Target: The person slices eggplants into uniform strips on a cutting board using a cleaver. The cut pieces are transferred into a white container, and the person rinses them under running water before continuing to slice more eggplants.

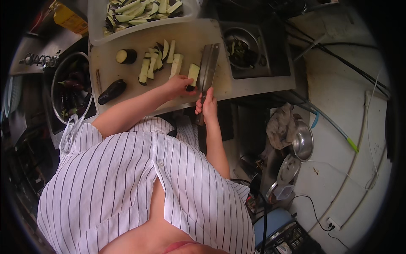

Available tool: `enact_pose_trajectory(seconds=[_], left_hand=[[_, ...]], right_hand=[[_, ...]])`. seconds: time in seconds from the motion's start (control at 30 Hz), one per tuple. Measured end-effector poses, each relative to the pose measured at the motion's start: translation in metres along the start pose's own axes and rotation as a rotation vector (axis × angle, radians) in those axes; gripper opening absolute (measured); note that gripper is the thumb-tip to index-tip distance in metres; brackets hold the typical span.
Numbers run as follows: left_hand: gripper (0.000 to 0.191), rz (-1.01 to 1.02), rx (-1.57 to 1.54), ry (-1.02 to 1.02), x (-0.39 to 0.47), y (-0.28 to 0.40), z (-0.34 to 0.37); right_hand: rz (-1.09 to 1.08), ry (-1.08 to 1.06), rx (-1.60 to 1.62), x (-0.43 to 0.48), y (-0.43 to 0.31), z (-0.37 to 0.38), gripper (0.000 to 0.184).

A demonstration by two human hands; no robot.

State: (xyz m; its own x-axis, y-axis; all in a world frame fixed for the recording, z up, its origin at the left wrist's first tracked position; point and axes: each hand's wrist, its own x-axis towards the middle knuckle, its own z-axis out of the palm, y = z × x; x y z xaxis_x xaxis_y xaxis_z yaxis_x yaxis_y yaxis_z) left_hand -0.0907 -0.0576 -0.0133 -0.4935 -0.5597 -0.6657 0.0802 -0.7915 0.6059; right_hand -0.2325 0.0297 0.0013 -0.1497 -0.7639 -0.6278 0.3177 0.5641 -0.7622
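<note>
A large cutting board [108,47] lies before me. My left hand [180,85] holds a cut eggplant piece [193,74] at its lower end, just left of the blade. My right hand [208,104] is closed round the handle of a cleaver-like kitchen knife [209,65], its broad blade pointing away from me. Left of my left hand lie several eggplant strips [152,63] and a pale cut chunk [176,64]. Farther left are a short eggplant section [126,56] with its cut face showing and a dark uncut-looking eggplant piece [112,91].
A white plastic tub [142,27] of cut eggplant stands on the board's far side. At left, a metal basin [54,85] holds whole eggplants. At right, a round metal bowl [257,35] holds trimmings in a sink. A yellow bottle [69,19] stands far left.
</note>
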Motion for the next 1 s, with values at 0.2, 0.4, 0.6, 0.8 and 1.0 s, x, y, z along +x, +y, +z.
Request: enact_pose_trajectory(seconds=[0.2, 0.4, 0.6, 0.8, 1.0], left_hand=[[0.039, 0.262, 0.969, 0.274, 0.014, -0.015, 0.001], [0.035, 0.183, 0.996, 0.267, -0.012, 0.008, 0.016], [0.030, 0.212, 1.025, 0.264, -0.012, 0.009, 0.017], [0.030, 0.226, 1.051, 0.257, -0.008, 0.006, 0.014], [0.029, 0.221, 1.072, 0.252, -0.009, 0.008, 0.015]], right_hand=[[-0.039, 0.056, -0.056, -0.010, -0.002, -0.004, 0.057], [-0.033, 0.006, -0.152, -0.026, -0.005, -0.005, 0.057], [0.014, 0.054, -0.201, -0.046, -0.006, 0.013, 0.057], [0.015, 0.047, -0.213, -0.047, -0.002, 0.017, 0.058], [0.042, 0.066, -0.239, -0.051, -0.002, 0.015, 0.055]])
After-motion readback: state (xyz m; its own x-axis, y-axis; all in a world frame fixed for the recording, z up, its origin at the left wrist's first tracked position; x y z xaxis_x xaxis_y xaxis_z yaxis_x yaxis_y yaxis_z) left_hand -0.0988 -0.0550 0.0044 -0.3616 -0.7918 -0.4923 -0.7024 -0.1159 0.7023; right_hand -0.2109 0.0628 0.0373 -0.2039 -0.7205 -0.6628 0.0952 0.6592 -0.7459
